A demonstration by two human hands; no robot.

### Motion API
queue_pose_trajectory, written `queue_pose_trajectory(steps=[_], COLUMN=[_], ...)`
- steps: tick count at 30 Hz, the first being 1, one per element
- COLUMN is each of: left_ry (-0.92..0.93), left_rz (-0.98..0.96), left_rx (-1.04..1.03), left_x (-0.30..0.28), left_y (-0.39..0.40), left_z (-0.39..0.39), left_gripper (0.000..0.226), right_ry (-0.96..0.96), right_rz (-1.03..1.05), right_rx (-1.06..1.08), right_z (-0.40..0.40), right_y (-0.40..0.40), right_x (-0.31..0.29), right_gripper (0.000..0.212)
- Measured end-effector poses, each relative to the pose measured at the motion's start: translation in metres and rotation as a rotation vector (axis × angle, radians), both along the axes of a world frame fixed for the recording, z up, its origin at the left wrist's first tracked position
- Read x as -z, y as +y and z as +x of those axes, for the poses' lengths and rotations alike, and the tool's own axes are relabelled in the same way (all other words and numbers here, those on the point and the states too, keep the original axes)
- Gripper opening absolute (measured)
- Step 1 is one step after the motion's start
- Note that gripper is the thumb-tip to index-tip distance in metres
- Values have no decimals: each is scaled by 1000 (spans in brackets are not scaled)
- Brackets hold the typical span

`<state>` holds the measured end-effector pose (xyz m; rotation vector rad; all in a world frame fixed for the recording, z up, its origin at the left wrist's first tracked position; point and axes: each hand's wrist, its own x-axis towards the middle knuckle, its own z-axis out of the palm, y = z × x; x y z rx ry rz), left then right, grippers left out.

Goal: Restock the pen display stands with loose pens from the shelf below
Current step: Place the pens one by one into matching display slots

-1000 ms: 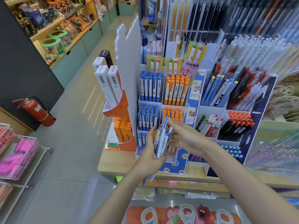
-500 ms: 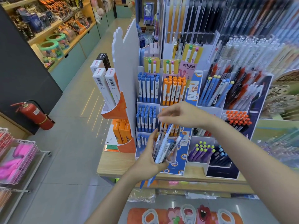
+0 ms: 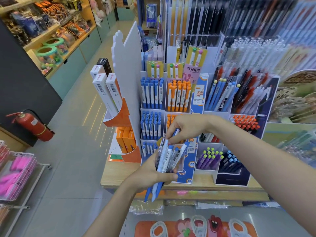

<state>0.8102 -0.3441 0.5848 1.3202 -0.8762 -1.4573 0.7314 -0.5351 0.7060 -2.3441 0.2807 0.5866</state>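
At the stand's front, your left hand [image 3: 150, 175] grips the bundle of loose pens [image 3: 166, 161]; your right hand [image 3: 186, 129], at one o'clock, seems to pinch one blue pen from it. Next, drop it into the blue-pen slot [image 3: 150, 129] at eleven o'clock.

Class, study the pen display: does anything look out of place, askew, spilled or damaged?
Nothing looks spilled or damaged. The blue pens and orange pens stand upright in their slots. The only loose items are the bundle of pens gripped in the left hand, with the right hand picking at its top.
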Motion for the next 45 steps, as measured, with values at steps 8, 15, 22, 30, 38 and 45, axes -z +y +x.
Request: queue_pose_trajectory(steps=[8,15,22,30,38,45], left_ry=[14,57,47,46,54,43], left_rz=[-35,-50,-26,-32,9,51], left_rx=[-58,-109,-141,-157,-190,-415], left_x=[-8,-12,-4,-4,4,16], left_y=[-4,-2,5,6,20,25], left_z=[-3,0,1,-6,1,9], left_gripper=[89,55,58,45,43,44], right_ry=[-154,-303,-487,-513,-777,-637], right_rz=[-12,82,276,271,250,-67], right_rx=[56,166,487,682,896,832], right_z=[-4,-7,-11,-15,-37,-69], right_y=[-2,3,12,21,-10,9], right_x=[2,9,25,34,-14,50], right_gripper=[14,18,22,22,15,10])
